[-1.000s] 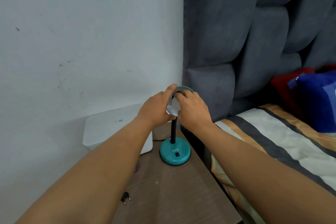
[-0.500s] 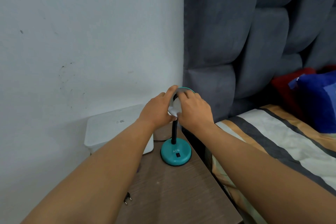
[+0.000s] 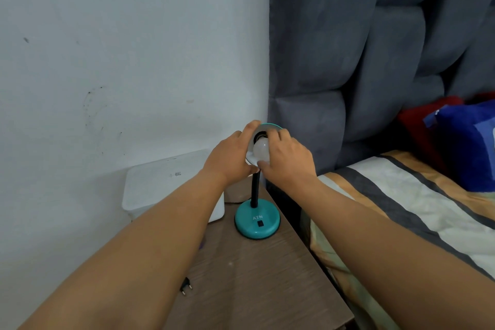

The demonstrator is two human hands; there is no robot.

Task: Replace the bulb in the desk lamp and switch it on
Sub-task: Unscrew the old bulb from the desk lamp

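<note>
My right hand (image 3: 288,161) had shifted since the moment before: where it had covered the mouth of the shade, it now sat lower and to the side, and the white bulb (image 3: 261,151) showed plainly between my 2 hands. My fingers curled around the bulb's right side, thumb underneath, grasping it. My left hand (image 3: 230,158) was clasped on the left rim of the teal shade (image 3: 270,125), steadying the head of the desk lamp (image 3: 257,220), as it had been half a second earlier.

The dark socket showed just behind the bulb's neck, so I judged the bulb was at the socket, either partly screwed in or partly out; I could not tell which from this view. The lamp's base stood on the wooden bedside table (image 3: 254,289), near its back edge beside the bed (image 3: 415,209). The plug (image 3: 186,285) lay loose on the table, so power and the switch (image 3: 259,223) were yet to come.
</note>
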